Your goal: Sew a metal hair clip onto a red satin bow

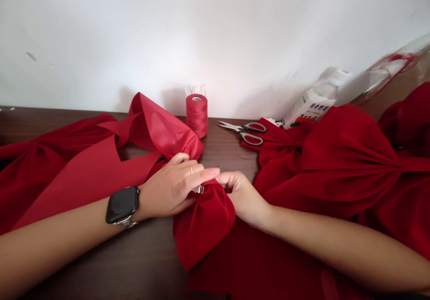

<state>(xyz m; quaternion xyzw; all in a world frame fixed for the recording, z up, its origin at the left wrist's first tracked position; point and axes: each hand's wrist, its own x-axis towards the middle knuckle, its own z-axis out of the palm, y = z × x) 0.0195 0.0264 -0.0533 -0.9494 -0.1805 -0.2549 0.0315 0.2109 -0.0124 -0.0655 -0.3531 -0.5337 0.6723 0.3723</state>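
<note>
A gathered dark red fabric bow (206, 228) is between my hands, its folds bunched near the middle. My left hand (178, 183), with a watch and a ring, is closed around the bunched part, index finger stretched along the top. A small silver metal clip (199, 189) shows just under that finger. My right hand (243, 197) pinches the fabric's upper right edge, its fingertips partly hidden behind the cloth. Wide, shiny red ribbon (157, 125) loops up behind my left hand and trails left across the table.
Behind my hands stands a red thread spool (197, 118) with several pins upright in it. Open scissors (245, 132) lie right of it. Gathered red fabric (336, 165) piles up at the right, before a white bottle (316, 98). The brown table (134, 255) meets a white wall.
</note>
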